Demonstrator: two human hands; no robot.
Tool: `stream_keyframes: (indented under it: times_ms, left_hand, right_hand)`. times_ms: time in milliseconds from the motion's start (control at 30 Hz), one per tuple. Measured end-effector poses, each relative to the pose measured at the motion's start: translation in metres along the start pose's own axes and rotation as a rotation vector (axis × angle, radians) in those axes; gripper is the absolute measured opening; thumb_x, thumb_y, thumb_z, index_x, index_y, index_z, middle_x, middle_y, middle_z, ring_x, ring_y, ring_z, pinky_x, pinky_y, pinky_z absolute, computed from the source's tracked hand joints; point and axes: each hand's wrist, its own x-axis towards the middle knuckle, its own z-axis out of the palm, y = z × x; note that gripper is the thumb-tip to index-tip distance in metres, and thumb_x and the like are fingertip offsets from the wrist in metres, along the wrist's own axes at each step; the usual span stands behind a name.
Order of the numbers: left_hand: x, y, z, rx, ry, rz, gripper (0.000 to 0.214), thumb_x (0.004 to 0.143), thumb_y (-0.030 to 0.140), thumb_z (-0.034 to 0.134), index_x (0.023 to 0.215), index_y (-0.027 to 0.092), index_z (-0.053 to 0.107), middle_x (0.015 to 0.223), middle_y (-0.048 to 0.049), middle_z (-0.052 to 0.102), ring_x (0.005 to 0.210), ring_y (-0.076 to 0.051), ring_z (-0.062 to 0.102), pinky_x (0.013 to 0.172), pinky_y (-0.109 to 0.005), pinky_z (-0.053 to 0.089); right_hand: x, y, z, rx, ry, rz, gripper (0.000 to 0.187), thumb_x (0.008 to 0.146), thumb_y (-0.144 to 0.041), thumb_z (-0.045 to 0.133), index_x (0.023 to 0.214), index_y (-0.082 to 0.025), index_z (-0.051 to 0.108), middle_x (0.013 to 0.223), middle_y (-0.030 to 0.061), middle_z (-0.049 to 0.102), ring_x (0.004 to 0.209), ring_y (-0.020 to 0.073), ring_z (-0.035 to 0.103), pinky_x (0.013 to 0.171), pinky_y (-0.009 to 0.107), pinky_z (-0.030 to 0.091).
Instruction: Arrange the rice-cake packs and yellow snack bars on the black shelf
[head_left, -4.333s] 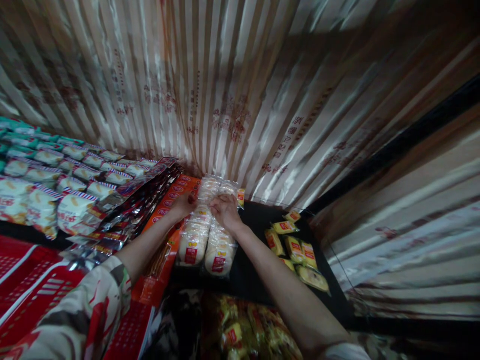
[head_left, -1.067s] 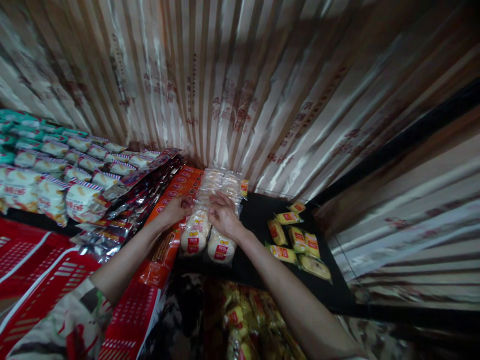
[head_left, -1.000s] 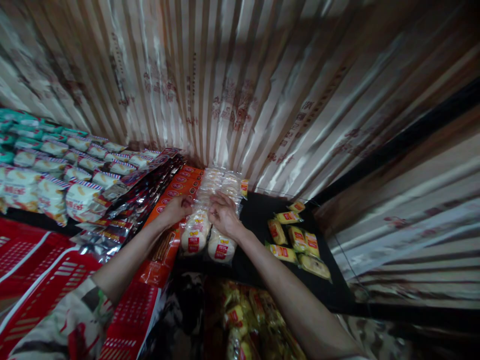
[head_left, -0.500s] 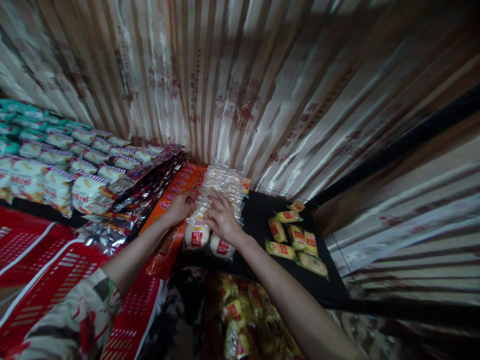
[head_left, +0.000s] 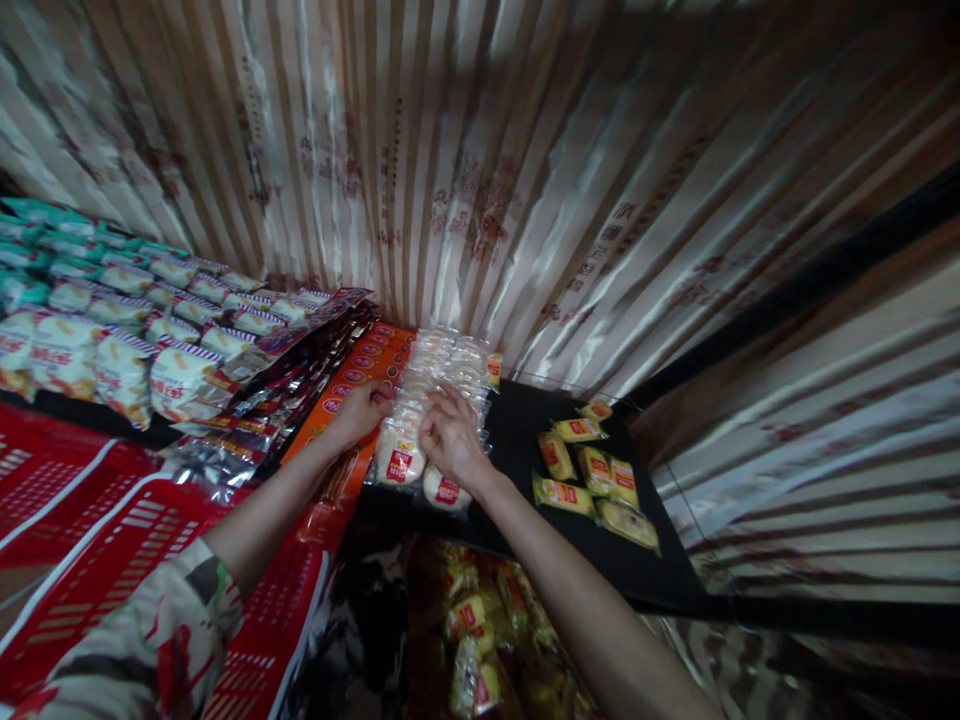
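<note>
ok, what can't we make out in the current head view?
All in the head view:
- Left hand: too dim and blurred to tell whether its fingertips grip the white packs.
- White packs, right row: partly hidden by the right hand.
- Red basket: cut off by the picture edge, partly hidden by the left arm.
- Bottom yellow packs: cut off by the bottom edge.
- Pack fine print: too small, blurred.
</note>
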Motion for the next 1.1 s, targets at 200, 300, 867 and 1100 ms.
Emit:
stream_keyframes:
  times_ms: [200,300,867,1100]
  left_hand:
    - [-0.019,0.005,-0.005,0.37,0.185,0.068,0.018,0.074,0.032,0.053,0.081,0.016,0.056,0.078,-0.0036,0.058,0.073,-0.016,0.055,0.067,-0.026,0.042]
    - [-0.04,0.011,-0.002,0.492,0.086,0.155,0.016,0.079,0.031,0.049,0.085,0.017,0.055,0.083,-0.0035,0.056,0.074,-0.016,0.054,0.066,-0.026,0.042]
    - [-0.01,0.061,-0.005,0.557,-0.182,0.271,0.015,0.081,0.028,0.046,0.08,0.021,0.059,0.083,-0.0024,0.064,0.078,-0.017,0.059,0.07,-0.026,0.042]
    - [0.12,0.083,0.059,0.669,-0.11,0.486,0.02,0.08,0.018,0.045,0.083,0.02,0.064,0.09,-0.0047,0.067,0.091,-0.018,0.059,0.084,-0.027,0.042]
  right_hand:
    - [0.003,-0.002,-0.004,-0.012,-0.023,0.031,0.007,0.072,-0.015,0.054,0.072,-0.017,0.061,0.12,0.0116,0.057,0.129,0.0284,0.03,0.103,0.047,0.027]
    - [0.004,-0.001,-0.005,0.003,-0.029,0.039,0.007,0.07,-0.014,0.055,0.072,-0.017,0.061,0.119,0.0111,0.057,0.129,0.0282,0.029,0.104,0.046,0.027]
    - [0.042,0.101,-0.038,0.028,0.245,0.195,0.022,0.081,-0.017,0.047,0.094,-0.018,0.065,0.096,0.0083,0.067,0.098,0.0202,0.058,0.092,0.037,0.044]
    - [0.094,0.171,-0.048,-0.059,0.128,0.358,0.025,0.083,-0.014,0.044,0.091,-0.021,0.068,0.092,0.0026,0.071,0.085,0.0152,0.064,0.083,0.026,0.048]
